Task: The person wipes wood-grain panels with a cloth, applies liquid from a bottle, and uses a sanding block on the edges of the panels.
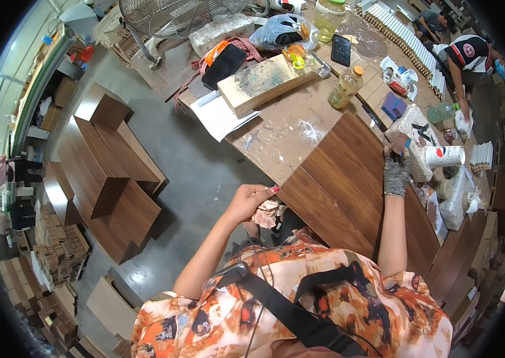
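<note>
— Head view first, from your left side: your left hand (251, 200) sits at the near-left edge of the dark wood-grain panel (348, 185), fingers curled over that edge, and something crumpled and pinkish, perhaps a rag, shows just beneath the palm. I cannot tell whether you are clenching that or only pinching the board.

— And the risk there?

— That corner of the panel hangs out past the paint-spattered workbench (288, 128), over the concrete floor. If your left grip is only fingertips, I judge the board could tip or slide off toward you, and the veneer edge could chip.

— What about the middle?

— The panel lies flat across the bench, running from your left hand diagonally up to your right. The bottle of yellow liquid (346, 88) stands just beyond its far edge; push the board forward and you may knock it over.

— And the right?

— Your right hand (395, 173), in a grey knit glove, presses flat on the panel's far-right corner, fingers spread, not wrapped around anything. The white paper cup (445, 156) lies on its side just beside that hand, near enough that a sweep of the wrist could roll it.
</note>
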`<state>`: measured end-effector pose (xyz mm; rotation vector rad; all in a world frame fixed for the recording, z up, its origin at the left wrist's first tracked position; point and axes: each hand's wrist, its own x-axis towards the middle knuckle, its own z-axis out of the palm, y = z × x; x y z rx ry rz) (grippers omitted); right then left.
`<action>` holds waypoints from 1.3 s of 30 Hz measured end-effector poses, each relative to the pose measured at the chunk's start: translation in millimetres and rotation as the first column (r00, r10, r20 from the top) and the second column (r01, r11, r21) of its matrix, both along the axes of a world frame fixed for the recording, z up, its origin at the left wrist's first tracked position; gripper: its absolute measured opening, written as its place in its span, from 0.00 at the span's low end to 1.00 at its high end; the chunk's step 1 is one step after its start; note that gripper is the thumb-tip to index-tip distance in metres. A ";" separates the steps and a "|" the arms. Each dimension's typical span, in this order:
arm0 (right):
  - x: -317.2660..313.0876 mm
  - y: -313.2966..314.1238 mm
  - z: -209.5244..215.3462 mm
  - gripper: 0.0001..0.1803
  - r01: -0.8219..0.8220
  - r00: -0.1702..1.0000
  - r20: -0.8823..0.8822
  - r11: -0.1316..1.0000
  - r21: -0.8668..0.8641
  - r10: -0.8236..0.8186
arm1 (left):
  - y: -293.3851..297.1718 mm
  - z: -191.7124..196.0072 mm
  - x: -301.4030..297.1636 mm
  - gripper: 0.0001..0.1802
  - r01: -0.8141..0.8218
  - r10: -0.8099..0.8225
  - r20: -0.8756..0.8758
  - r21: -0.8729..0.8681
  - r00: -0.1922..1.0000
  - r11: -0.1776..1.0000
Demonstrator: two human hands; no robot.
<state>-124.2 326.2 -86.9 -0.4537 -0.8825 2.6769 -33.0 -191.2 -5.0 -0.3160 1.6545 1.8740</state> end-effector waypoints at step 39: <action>150.6 -79.3 42.5 0.15 0.192 0.980 0.000 0.953 0.236 -0.198 | -52.5 12.9 52.0 0.18 0.301 -0.343 -0.242 -0.194 0.908 0.934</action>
